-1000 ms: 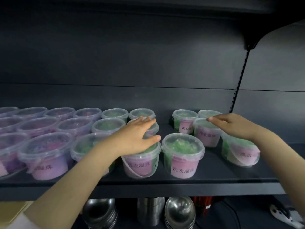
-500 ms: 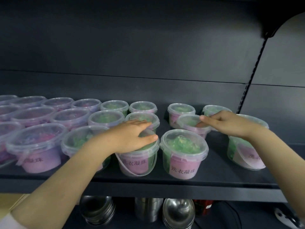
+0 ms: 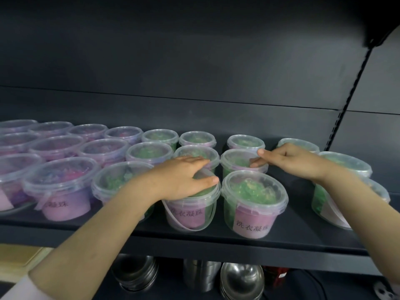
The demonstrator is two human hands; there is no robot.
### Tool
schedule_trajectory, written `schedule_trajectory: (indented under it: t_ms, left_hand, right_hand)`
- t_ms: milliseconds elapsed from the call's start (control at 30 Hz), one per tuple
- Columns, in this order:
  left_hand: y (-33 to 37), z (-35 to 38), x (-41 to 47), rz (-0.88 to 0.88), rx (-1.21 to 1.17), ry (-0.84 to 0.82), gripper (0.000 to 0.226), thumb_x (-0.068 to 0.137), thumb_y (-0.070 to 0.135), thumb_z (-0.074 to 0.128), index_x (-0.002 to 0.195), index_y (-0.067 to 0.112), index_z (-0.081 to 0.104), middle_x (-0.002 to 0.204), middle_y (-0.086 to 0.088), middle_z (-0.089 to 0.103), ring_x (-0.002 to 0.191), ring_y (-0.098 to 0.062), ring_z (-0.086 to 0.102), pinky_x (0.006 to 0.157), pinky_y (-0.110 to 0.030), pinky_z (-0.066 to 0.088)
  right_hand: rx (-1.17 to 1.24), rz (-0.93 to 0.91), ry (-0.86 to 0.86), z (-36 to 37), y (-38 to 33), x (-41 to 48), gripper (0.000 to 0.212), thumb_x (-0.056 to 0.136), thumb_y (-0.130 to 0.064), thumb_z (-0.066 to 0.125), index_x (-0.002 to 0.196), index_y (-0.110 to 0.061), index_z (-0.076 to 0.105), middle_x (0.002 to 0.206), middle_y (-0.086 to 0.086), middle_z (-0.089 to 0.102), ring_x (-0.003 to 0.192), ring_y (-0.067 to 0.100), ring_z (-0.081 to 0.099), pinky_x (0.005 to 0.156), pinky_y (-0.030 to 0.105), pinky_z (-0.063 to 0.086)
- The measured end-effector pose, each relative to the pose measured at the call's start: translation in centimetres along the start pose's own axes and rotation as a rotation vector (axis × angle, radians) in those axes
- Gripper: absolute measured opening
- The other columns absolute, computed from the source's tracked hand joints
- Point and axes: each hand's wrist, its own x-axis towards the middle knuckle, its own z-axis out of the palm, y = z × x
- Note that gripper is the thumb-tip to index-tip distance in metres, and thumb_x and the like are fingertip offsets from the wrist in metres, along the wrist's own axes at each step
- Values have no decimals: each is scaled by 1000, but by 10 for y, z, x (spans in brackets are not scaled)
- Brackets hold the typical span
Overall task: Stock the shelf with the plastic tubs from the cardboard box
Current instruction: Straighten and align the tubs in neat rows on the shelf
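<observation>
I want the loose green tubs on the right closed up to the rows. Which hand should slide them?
Right hand: it lies nearest the stray clear green-filled tubs. Left hand rests on a front-row tub.

The tubs (image 3: 254, 202) are clear, glossy plastic with smooth lids and matt pink paper labels (image 3: 251, 221) — the shelf (image 3: 216, 237) is dark, matt painted metal; below, bowls (image 3: 241, 280) of shiny steel.

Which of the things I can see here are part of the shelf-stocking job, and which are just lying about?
Part of the job:
- clear plastic tubs of green beads
- clear plastic tubs of purple beads
- dark grey metal shelf
- left hand, flat on a front tub's lid
- right hand, fingertips on a second-row tub's lid

Just lying about:
- shiny steel bowls on the level below
- steel cups beside them
</observation>
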Motion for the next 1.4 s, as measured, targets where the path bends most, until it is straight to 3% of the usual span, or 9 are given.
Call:
schedule_trajectory:
  t_ms: [167,300,433,533,833,1167,1400]
  left_hand:
    - [1,-2,-1,-6,7,-10,85,76,83,19,149,39,15,158,18,11,145,-5,8,118,-42,18]
    - [3,-2,-3,-7,9,-12,82,79,81,21,149,40,14,158,19,11,144,-4,7,117,-38,15]
    - [2,0,-4,-10,13,-28,80,79,81,20,149,42,11,157,22,9,144,-1,6,117,-35,12]
    - [3,1,-3,-11,19,-22,79,80,81,21,148,43,9,156,24,7,143,0,4,114,-32,9]
    - [1,0,0,-14,13,-20,77,82,78,23,149,42,11,156,23,8,143,1,5,114,-29,9]
    - [0,1,0,-18,15,-26,78,82,79,22,149,42,10,156,24,7,143,2,3,116,-31,8]
    - [-1,1,1,-38,4,-36,78,82,80,22,149,41,12,157,23,8,144,0,3,118,-35,11]
  right_hand:
    - [0,14,-18,-2,-2,-1,52,75,-70,45,89,-32,78,105,-22,71,108,-12,58,106,21,33]
    - [-23,40,40,-18,-13,11,56,78,-75,42,100,-36,76,111,-22,69,96,-14,62,96,13,42]
    - [-227,146,61,-30,-12,47,63,86,-75,27,126,-40,61,145,-6,47,133,16,44,110,34,28]
    - [-311,211,9,-30,-3,73,65,89,-71,22,137,-37,50,154,-1,35,142,24,32,115,41,22]
    - [-278,209,-89,-16,1,102,66,81,-81,27,124,-44,61,150,0,42,140,25,33,116,45,21]
    - [-271,180,-62,-11,4,116,63,81,-81,32,120,-44,64,141,4,53,136,26,41,112,43,25]
    - [-365,41,-3,-8,-7,100,62,89,-71,30,137,-37,50,158,-5,25,146,17,21,117,33,15]
